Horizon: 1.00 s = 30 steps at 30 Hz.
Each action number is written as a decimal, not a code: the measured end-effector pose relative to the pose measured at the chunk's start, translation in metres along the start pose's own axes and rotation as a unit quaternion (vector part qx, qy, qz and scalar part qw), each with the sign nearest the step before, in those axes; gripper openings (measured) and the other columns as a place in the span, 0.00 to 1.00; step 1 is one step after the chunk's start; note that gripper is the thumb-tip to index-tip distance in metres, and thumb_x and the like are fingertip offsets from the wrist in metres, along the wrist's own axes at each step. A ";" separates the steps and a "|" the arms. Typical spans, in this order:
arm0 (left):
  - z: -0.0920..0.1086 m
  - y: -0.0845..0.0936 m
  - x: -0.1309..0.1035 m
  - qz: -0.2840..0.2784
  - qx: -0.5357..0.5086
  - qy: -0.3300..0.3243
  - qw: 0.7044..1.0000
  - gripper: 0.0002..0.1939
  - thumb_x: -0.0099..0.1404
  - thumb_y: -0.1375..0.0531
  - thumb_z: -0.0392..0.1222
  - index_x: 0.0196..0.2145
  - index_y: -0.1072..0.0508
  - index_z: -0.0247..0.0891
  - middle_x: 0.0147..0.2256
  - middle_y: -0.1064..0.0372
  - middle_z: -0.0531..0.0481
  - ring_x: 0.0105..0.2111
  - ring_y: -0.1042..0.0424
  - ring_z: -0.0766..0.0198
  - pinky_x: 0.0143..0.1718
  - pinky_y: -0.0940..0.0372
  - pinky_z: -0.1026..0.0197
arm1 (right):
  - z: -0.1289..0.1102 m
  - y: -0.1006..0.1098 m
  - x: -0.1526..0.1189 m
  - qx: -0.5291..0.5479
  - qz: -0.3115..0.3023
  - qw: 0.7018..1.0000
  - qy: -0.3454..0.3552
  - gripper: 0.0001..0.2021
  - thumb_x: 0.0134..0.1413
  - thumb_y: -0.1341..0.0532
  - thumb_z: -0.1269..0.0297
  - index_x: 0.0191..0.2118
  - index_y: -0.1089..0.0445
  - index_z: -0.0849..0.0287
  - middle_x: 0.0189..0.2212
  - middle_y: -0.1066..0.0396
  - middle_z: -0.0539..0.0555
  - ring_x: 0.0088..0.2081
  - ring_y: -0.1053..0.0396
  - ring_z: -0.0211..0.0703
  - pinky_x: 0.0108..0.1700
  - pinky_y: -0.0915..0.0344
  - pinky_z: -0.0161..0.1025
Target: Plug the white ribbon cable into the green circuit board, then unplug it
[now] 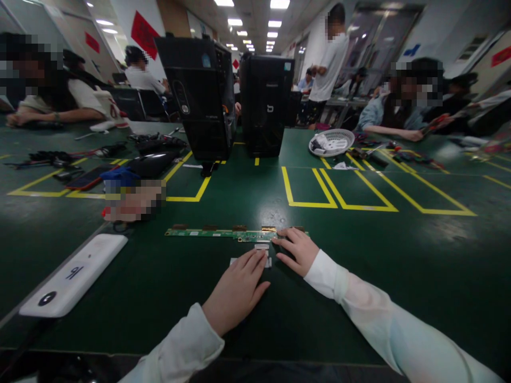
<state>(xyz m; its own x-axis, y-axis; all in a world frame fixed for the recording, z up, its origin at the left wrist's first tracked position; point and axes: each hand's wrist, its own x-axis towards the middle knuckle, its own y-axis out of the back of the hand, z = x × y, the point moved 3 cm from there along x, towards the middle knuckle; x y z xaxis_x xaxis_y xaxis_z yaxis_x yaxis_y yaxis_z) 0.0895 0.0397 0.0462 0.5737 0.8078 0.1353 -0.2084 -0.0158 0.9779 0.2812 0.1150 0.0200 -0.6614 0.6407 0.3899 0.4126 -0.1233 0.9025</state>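
Observation:
A long, narrow green circuit board [217,234] lies flat across the table, with brown tabs along its far edge. My right hand [298,250] rests on the right part of the board, fingers spread and thumb apart. Just in front of the board, my left hand [236,290] lies palm down with its fingers stretched out and thumb apart. Its fingertips touch a small white flat piece [262,247], which looks like a ribbon cable or connector and is partly covered. The board's right end is mostly hidden behind my right hand.
Two black computer towers [265,106] stand beyond the board on the green table [343,319]. A white oblong device [75,276] lies at left, near cables and tools. A white basket [333,142] sits at back right. Several people sit or stand around.

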 end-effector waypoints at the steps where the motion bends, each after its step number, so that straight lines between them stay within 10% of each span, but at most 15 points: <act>1: 0.001 -0.002 0.001 0.005 0.002 -0.001 1.000 0.27 0.71 0.48 0.47 0.62 0.40 0.32 0.62 0.39 0.40 0.62 0.40 0.52 0.60 0.40 0.47 | 0.000 0.000 0.000 -0.001 0.001 1.000 0.001 0.21 0.65 0.49 0.54 0.53 0.30 0.61 0.51 0.34 0.64 0.52 0.37 0.53 0.54 0.37 0.55; 30: -0.010 -0.004 0.012 0.009 -0.057 0.007 0.998 0.24 0.72 0.51 0.46 0.62 0.40 0.38 0.62 0.38 0.44 0.62 0.40 0.56 0.61 0.41 0.49 | 0.001 0.003 -0.005 0.016 -0.016 1.000 0.020 0.24 0.61 0.44 0.51 0.57 0.33 0.62 0.54 0.36 0.65 0.56 0.40 0.56 0.57 0.38 0.57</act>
<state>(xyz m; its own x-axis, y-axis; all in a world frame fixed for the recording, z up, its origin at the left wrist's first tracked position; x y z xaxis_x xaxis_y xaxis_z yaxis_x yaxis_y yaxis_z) 0.0892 0.0549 0.0425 0.5581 0.8159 0.1508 -0.3090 0.0358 0.9504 0.2863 0.1121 0.0208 -0.6986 0.6130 0.3691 0.4101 -0.0797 0.9086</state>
